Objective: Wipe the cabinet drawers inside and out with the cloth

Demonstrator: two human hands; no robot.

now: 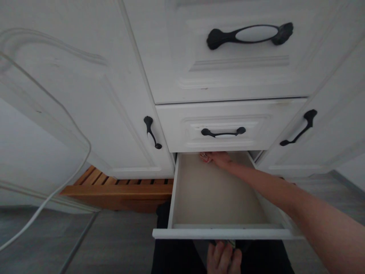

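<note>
The lowest drawer of a white cabinet is pulled out, and its pale inside looks bare. My right hand reaches across the drawer to its back edge, under the drawer above. Its fingers are curled, and I cannot tell whether they hold anything. My left hand is at the bottom of the view, just below the drawer's front panel. Its fingers point up towards the panel's outer face, where a small dark part shows. The contact itself is hidden.
Two closed drawers with black handles sit above the open one. Cabinet doors with black handles flank them. A slatted wooden platform lies low at the left, and a white cable hangs across the grey floor.
</note>
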